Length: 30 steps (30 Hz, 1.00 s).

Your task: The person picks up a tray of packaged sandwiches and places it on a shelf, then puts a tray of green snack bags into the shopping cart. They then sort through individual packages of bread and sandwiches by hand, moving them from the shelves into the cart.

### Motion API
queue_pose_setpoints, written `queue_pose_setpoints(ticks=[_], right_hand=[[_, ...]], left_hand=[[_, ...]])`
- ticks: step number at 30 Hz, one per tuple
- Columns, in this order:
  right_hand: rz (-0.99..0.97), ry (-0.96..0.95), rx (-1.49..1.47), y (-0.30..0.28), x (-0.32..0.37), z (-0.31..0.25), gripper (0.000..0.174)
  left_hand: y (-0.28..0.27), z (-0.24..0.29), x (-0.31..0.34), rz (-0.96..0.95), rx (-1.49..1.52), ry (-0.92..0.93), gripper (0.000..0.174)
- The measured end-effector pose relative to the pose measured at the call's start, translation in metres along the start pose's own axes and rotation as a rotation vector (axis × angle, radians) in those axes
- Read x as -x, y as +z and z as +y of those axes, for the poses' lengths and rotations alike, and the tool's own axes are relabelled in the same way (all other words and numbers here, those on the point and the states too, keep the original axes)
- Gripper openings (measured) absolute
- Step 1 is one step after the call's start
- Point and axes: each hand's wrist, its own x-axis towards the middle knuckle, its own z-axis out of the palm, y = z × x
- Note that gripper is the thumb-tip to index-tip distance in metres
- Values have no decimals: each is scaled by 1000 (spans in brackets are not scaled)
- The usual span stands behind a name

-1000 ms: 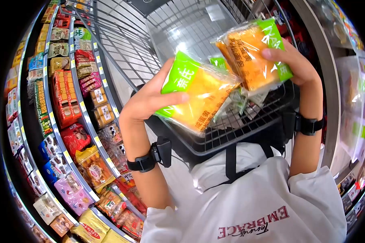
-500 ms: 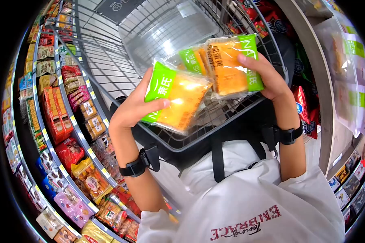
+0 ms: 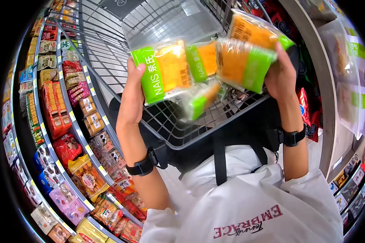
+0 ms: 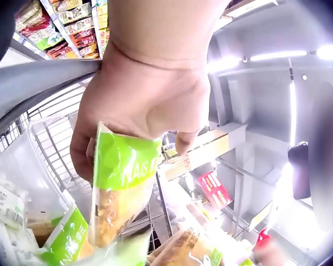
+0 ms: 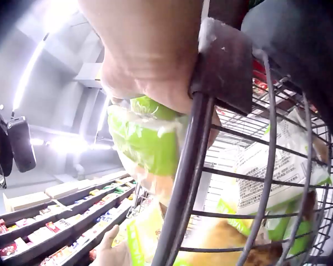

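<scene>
Your left hand [image 3: 129, 95] pinches the green end of one bread pack [image 3: 168, 73], and your right hand [image 3: 282, 77] grips at least one pack [image 3: 257, 30], though the overlap hides whether it has both; all are over the near end of the cart [image 3: 177, 148]. Hold them lightly by the wrappers' ends rather than squeezing the soft bread, and move slowly around the loose middle pack [image 3: 202, 60]. Mind the wire rim under your wrists and the wooden shelf edge [image 3: 327, 89] at right; the cart's far end looks roomier.
</scene>
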Motion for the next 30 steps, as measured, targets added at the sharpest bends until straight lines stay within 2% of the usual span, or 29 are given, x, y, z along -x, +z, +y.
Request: queue_pose_setpoints(ticks=[1,3,6,14,26,30], right_hand=[[-9,-4,-2,-3,-2,0,46],[109,-63,73,-2,-5,2,42],[172,-107,-3,-3,-8,0,40],[63,0,28,4,-6,-1,41],[10,27,28,8,-4,-5,34],[-28,115,22,30,-4,-16,37]], left_hand=[[-3,0,-1,5,-2,9,57],[-15,-5,-3,-42,69,-15,53],[-21,-9,-5,-32,143,-23,53],[-13,-4,-2,-27,138,-19,57],[-3,-2,0,-34,101,-33,56],[2,-9,1,-56,221,4,54]])
